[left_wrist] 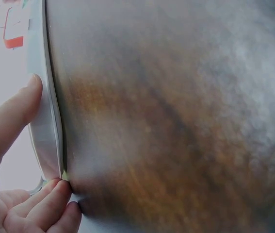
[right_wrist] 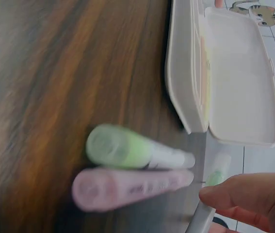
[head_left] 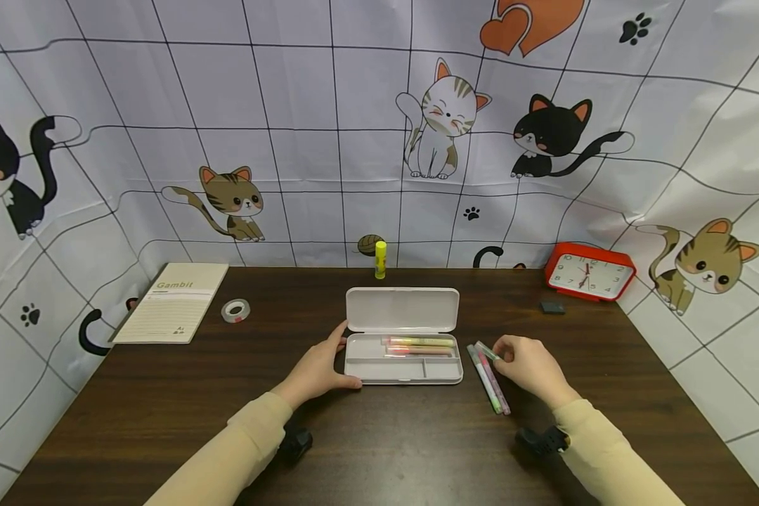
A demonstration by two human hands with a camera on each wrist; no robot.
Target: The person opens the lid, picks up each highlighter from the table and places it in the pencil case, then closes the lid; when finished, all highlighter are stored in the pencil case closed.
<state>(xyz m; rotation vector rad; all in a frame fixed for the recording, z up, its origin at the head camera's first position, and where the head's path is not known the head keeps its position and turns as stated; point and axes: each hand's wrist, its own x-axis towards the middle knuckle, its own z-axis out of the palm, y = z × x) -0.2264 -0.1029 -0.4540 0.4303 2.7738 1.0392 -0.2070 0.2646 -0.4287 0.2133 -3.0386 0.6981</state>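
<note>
A white pencil case point(head_left: 379, 370) lies with its lid point(head_left: 402, 310) tipped back; several yellow and orange-pink pens point(head_left: 420, 350) rest in its rear compartment. My left hand point(head_left: 316, 369) holds the case at its left end, the thumb on the front side and the fingers round toward the back. Beyond the case's right end, my right hand point(head_left: 531, 365) pinches a marker with a green band point(right_wrist: 202, 217) between thumb and fingers. Just left of that hand, a green-and-white marker point(right_wrist: 132, 148) and a pink marker point(right_wrist: 132, 188) lie side by side on the table.
A yellow glue stick point(head_left: 380, 260) stands upright at the table's back edge. Toward the left are a roll of tape point(head_left: 235, 310) and a notepad point(head_left: 173, 302). On the right, a small dark block point(head_left: 552, 308) lies before a red clock point(head_left: 589, 273).
</note>
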